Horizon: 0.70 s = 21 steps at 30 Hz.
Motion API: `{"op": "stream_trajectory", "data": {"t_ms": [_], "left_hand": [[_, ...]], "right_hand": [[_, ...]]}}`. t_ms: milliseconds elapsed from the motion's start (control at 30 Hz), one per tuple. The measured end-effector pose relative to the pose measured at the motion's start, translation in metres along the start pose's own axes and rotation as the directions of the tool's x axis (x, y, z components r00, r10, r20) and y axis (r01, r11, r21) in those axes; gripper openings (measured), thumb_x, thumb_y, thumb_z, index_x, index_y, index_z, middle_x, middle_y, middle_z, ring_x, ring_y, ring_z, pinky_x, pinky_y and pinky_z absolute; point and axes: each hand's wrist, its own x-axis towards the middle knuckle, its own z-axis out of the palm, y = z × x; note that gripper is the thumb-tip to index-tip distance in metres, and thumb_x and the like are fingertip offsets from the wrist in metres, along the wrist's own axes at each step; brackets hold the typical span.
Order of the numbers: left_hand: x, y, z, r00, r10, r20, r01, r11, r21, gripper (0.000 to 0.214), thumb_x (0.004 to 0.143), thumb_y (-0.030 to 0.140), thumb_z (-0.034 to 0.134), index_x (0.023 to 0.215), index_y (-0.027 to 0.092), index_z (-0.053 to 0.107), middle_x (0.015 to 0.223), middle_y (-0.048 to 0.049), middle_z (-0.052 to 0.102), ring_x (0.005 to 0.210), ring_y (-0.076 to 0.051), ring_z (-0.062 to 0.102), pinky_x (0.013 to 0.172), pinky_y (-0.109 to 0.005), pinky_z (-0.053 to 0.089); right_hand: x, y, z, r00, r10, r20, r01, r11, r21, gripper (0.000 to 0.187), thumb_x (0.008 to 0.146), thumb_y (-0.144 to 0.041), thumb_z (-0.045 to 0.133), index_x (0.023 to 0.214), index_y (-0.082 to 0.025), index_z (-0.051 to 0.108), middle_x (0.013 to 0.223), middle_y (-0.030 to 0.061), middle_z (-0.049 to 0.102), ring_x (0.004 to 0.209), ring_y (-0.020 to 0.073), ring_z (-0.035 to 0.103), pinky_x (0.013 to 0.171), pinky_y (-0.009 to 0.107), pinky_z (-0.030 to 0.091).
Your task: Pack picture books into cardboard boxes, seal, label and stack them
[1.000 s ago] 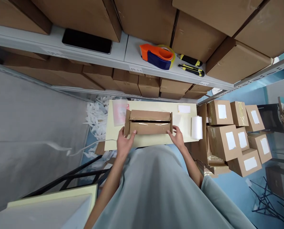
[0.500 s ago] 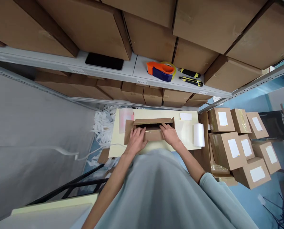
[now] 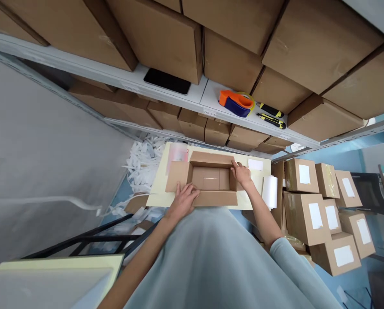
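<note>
An open cardboard box [image 3: 205, 179] rests on the pale yellow tabletop, its flaps folded outward and its inside bare down to the bottom seam. My left hand [image 3: 183, 201] holds the box at its near left corner, with fingers over the edge between the left and near flaps. At the far right corner, my right hand [image 3: 241, 173] grips the upper edge of the right wall, partly covering the right flap.
A white roll [image 3: 269, 192] and a white label [image 3: 255, 165] lie right on the table [image 3: 156, 195]. Labelled cartons [image 3: 308, 210] are stacked beyond. The shelf ahead holds a tape dispenser [image 3: 236, 103], utility knives [image 3: 271, 120] and a black phone-like slab [image 3: 167, 81]. Paper scraps [image 3: 142, 167] lie left.
The box's flaps have been spread and its opening now faces up, showing the inside. My left hand moved nearer to me, my right hand to the far right corner. The view has tilted.
</note>
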Motion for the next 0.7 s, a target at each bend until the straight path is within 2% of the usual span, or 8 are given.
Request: {"op": "stream_trajectory", "data": {"t_ms": [133,233,300,400,467,533,600,700], "left_hand": [[-0.008,-0.007,0.017,0.999,0.031,-0.043,-0.032,0.999,-0.041,0.037,0.073,0.007,0.071,0.106,0.024,0.071,0.137,-0.0168,0.070,0.153,-0.042,0.052,0.137,-0.077,0.010],[-0.013,-0.008,0.019,0.996,0.060,-0.060,-0.066,0.993,-0.099,0.036,0.073,0.036,0.092,0.096,0.022,0.069,0.148,-0.0205,0.066,0.158,-0.047,0.045,0.136,-0.076,0.018],[-0.009,-0.009,0.008,0.993,0.064,-0.103,-0.081,0.981,-0.174,0.039,0.078,0.052,0.090,0.088,0.023,0.067,0.154,-0.0193,0.064,0.161,-0.046,0.042,0.135,-0.071,0.029],[0.009,-0.025,-0.028,0.967,-0.020,-0.254,-0.063,0.948,-0.313,0.027,0.101,0.048,0.067,0.088,0.024,0.068,0.152,-0.0133,0.067,0.154,-0.035,0.052,0.129,-0.055,0.044],[0.029,-0.052,-0.055,0.915,-0.161,-0.369,0.006,0.922,-0.387,0.024,0.106,0.040,0.056,0.095,0.025,0.071,0.143,-0.0117,0.071,0.142,-0.029,0.061,0.125,-0.048,0.048],[0.051,-0.089,-0.075,0.842,-0.349,-0.411,0.146,0.881,-0.450,0.023,0.105,0.036,0.052,0.106,0.024,0.072,0.136,-0.0130,0.072,0.132,-0.028,0.067,0.119,-0.043,0.053],[0.075,-0.127,-0.082,0.767,-0.546,-0.336,0.368,0.804,-0.467,0.028,0.103,0.033,0.050,0.117,0.020,0.070,0.132,-0.0165,0.071,0.122,-0.030,0.070,0.113,-0.043,0.055],[0.107,-0.162,-0.070,0.744,-0.647,-0.168,0.559,0.740,-0.375,0.033,0.093,0.031,0.059,0.121,0.015,0.070,0.130,-0.0226,0.069,0.122,-0.035,0.068,0.114,-0.047,0.052]], "right_hand": [[0.002,0.001,0.007,0.999,0.044,0.029,-0.044,0.999,-0.006,0.054,0.118,-0.036,0.039,0.172,-0.034,0.045,0.138,0.0182,0.073,0.110,0.0314,0.079,0.097,0.045,0.060],[0.000,-0.002,0.004,0.998,0.064,0.022,-0.063,0.996,-0.061,0.056,0.118,-0.034,0.035,0.174,-0.037,0.041,0.144,0.0179,0.069,0.107,0.0296,0.080,0.095,0.043,0.060],[-0.003,-0.006,0.001,0.997,0.080,0.014,-0.077,0.991,-0.111,0.059,0.118,-0.031,0.035,0.176,-0.039,0.037,0.147,0.0181,0.067,0.108,0.0291,0.080,0.095,0.043,0.060],[-0.012,-0.013,-0.003,0.994,0.107,-0.003,-0.106,0.981,-0.163,0.067,0.114,-0.018,0.036,0.178,-0.036,0.032,0.151,0.0200,0.064,0.111,0.0293,0.080,0.096,0.042,0.060],[-0.019,-0.018,-0.006,0.990,0.139,-0.026,-0.141,0.972,-0.188,0.072,0.110,-0.012,0.036,0.179,-0.034,0.031,0.159,0.0206,0.059,0.117,0.0303,0.079,0.097,0.042,0.061],[-0.027,-0.022,-0.008,0.984,0.168,-0.064,-0.177,0.967,-0.184,0.068,0.112,-0.017,0.039,0.177,-0.033,0.035,0.165,0.0205,0.054,0.127,0.0330,0.075,0.098,0.043,0.061],[-0.037,-0.025,-0.009,0.979,0.173,-0.108,-0.188,0.971,-0.149,0.059,0.114,-0.027,0.044,0.173,-0.030,0.045,0.168,0.0211,0.051,0.137,0.0360,0.069,0.101,0.046,0.062],[-0.056,-0.029,-0.006,0.973,0.163,-0.163,-0.175,0.982,-0.065,0.055,0.110,-0.034,0.054,0.165,-0.028,0.055,0.167,0.0205,0.051,0.139,0.0358,0.067,0.105,0.048,0.062]]}}
